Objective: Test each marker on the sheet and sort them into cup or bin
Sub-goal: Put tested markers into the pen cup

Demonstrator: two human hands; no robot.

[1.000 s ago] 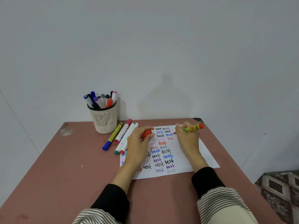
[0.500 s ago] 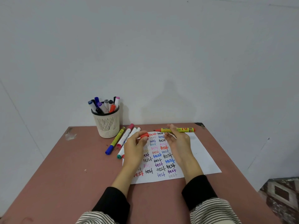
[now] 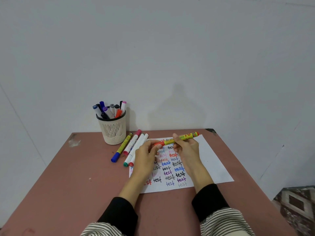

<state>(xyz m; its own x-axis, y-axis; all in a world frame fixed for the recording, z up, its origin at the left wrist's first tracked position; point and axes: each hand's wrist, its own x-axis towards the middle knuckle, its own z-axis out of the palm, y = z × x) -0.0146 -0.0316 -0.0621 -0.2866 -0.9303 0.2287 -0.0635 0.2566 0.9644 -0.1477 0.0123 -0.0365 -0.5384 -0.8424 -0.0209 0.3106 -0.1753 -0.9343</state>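
- Nearest to us are our 2 sleeves, black cuffs over striped cloth, resting above the near edge of the brown table (image 3: 71, 189)
- Just beyond them lies the white sheet (image 3: 214, 166), flat on the table, its left half covered in rows of the word "test" in black, blue, purple, red and pink
- Our left hand (image 3: 146, 157) hovers over the sheet's left side, its fingers curled and pinching the orange cap (image 3: 157, 143) at the left end of the marker
- Our right hand (image 3: 186, 149) is over the middle of the sheet, fingers and thumb clamped round the yellow barrel of the orange marker (image 3: 185, 136), which lies almost level above the sheet's far edge, its orange tail pointing right
- Left of the sheet 4 markers (image 3: 130, 147) lie side by side on the table: a yellow one with a blue cap, a pink-capped one, and 2 white ones with a green and a red end
- Farther back stands the cream mesh cup (image 3: 113, 130), upright near the wall, with several capped markers standing in it
- We see no bin from here
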